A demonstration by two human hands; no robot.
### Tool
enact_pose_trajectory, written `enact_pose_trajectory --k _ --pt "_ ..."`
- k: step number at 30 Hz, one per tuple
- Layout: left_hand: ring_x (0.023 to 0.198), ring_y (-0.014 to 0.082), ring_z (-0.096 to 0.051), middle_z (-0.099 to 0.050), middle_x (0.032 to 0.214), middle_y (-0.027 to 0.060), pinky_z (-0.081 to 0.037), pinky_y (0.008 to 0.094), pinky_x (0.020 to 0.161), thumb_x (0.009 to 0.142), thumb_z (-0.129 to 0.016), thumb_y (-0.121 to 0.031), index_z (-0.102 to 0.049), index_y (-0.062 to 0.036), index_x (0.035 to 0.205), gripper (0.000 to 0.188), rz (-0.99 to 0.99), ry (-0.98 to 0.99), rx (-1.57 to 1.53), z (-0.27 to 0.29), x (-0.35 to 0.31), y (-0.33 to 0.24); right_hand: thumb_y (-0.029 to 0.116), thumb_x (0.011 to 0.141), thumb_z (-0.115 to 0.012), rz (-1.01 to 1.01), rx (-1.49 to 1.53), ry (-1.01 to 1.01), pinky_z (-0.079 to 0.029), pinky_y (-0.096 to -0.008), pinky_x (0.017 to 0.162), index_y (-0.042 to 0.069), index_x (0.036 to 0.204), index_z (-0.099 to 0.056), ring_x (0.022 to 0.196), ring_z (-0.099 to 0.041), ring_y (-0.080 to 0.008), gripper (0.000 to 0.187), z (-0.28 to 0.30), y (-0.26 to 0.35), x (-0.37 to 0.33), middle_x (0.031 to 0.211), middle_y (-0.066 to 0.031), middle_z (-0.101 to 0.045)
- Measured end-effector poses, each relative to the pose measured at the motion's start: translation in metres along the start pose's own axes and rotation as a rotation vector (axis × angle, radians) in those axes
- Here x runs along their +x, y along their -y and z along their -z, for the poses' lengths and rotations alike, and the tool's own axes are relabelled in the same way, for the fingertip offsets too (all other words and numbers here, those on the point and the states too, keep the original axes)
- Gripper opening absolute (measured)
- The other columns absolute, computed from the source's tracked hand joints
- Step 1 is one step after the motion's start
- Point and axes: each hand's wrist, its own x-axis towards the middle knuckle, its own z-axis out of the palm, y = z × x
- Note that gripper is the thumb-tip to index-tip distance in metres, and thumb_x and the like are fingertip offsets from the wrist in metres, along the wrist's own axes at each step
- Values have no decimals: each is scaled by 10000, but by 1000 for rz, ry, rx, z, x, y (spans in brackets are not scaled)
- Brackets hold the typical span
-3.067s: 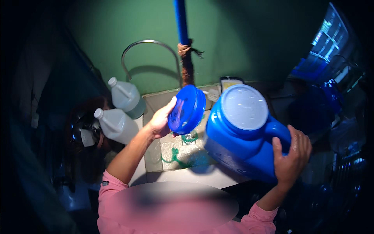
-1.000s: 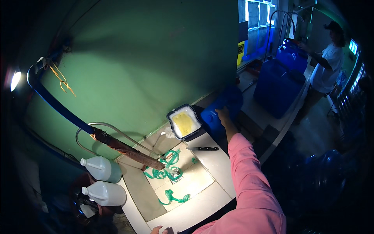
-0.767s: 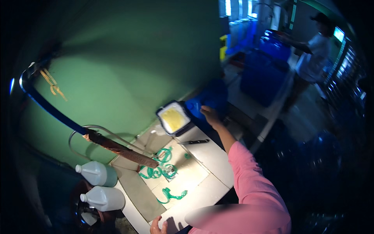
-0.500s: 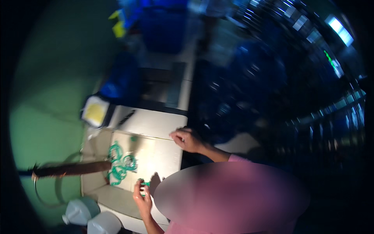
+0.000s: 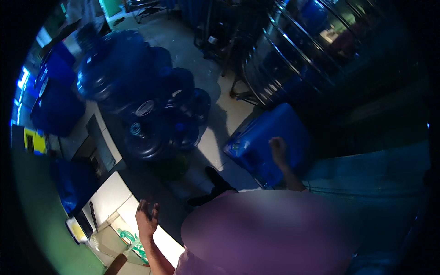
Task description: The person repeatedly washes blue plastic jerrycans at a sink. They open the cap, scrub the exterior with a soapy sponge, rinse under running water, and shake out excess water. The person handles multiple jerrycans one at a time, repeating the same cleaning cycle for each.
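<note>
My left hand (image 5: 147, 222) is raised over the edge of the white tiled counter (image 5: 112, 195), fingers bent but apart, with nothing visible between them. Beside it, several green rings or loops (image 5: 130, 239) lie in a shallow, light-coloured tray (image 5: 110, 243). On the right, my right hand (image 5: 278, 152) is over a blue box-shaped water container (image 5: 293, 121) on the floor. Its fingers are curled in and nothing shows in them. Whether it touches the container cannot be told.
Large blue round water bottles (image 5: 146, 87) crowd the floor ahead. Shiny metal tanks or rails (image 5: 293, 50) stand at the far right. A yellow sponge-like pad (image 5: 79, 230) and a dark-handled tool (image 5: 93, 214) lie by the counter's wall side. A dark shoe (image 5: 217, 181) is on the floor.
My view has swung right, away from the counter toward the floor. My left hand no longer shows the green piece it held. My right hand has moved from the counter to the blue container.
</note>
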Motion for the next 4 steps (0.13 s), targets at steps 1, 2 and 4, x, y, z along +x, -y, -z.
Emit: enact_pose_trajectory --k 1,2,4 --pt "963 449 -626 -666 1050 244 -502 476 851 925 -652 -228 -660 13 1171 343 -59 17 73 -12 8 -5 243 883 -717 -249 -8 -95 -543 -420 801 62 892 -712 862 -686 -324 181 20 -22 12 952 -173 -717" --pt "1014 452 -622 -666 1097 252 -495 484 894 912 -671 -242 -658 -2 1195 371 -58 57 79 -22 13 -10 247 885 -720 -12 -210 -78 -488 -428 912 59 1003 -704 1005 -643 -331 223 30 -40 9 1062 -194 -694" --pt "1107 458 -607 -652 1195 264 -476 496 972 886 -707 -267 -644 -27 1250 441 -35 106 146 -49 37 -19 252 888 -723 180 -474 -8 -433 -436 1024 56 1113 -696 1149 -599 -338 300 34 -67 24 1171 -214 -671"
